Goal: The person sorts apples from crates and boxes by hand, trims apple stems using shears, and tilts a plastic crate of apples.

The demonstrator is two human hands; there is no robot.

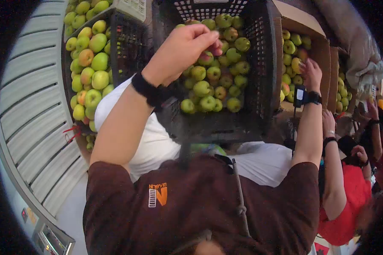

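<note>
My left hand (187,50) is over a black plastic crate (259,63) of green and reddish apples (207,103). Its fingers are curled, thumb and forefinger close together. An apple (206,58) shows just beneath the fingers; whether they grip anything is hidden. To the right, my right hand (312,75) is at a cardboard box (321,51) of apples. Its fingers are bent round the side of a yellow apple (295,65) inside the box. Black bands circle both wrists, and a small dark device sits beside the right one.
Another dark crate (130,46) full of apples (98,61) stands on the left, beside a slatted light-grey surface (34,97). A second cardboard box (332,78) with apples is farther right. Co-workers' arms (334,170) and a red shirt (347,204) are close on the right.
</note>
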